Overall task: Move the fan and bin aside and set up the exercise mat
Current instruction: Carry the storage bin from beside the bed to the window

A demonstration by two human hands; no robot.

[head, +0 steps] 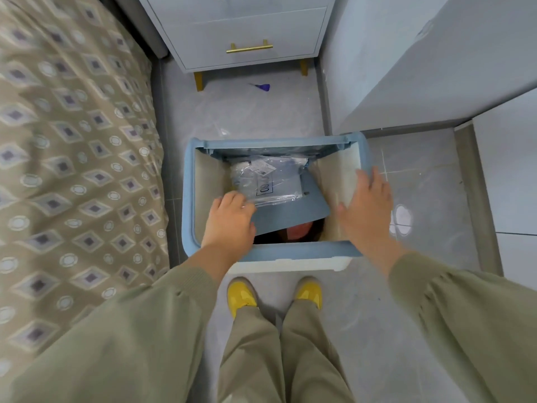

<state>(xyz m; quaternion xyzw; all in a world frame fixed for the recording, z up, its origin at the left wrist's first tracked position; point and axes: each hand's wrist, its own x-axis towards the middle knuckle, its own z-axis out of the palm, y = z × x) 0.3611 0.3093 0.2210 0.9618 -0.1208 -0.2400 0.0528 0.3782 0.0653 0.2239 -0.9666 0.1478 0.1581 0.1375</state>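
A blue-rimmed bin (pixel 187 199) with white walls stands on the grey floor right in front of my feet. Inside it lie a clear plastic packet (pixel 267 178) and a tilted blue flap (pixel 293 213). My left hand (pixel 229 222) reaches over the near rim into the bin, fingers curled against the edge of the flap and packet. My right hand (pixel 367 205) rests flat, fingers spread, on the bin's right rim and inner wall. No fan or exercise mat is in view.
A bed with a patterned cover (pixel 72 158) runs along the left. A white drawer unit (pixel 247 30) with gold handles and legs stands behind the bin. White cabinet panels (pixel 436 68) close off the right. A small purple scrap (pixel 263 87) lies on the floor.
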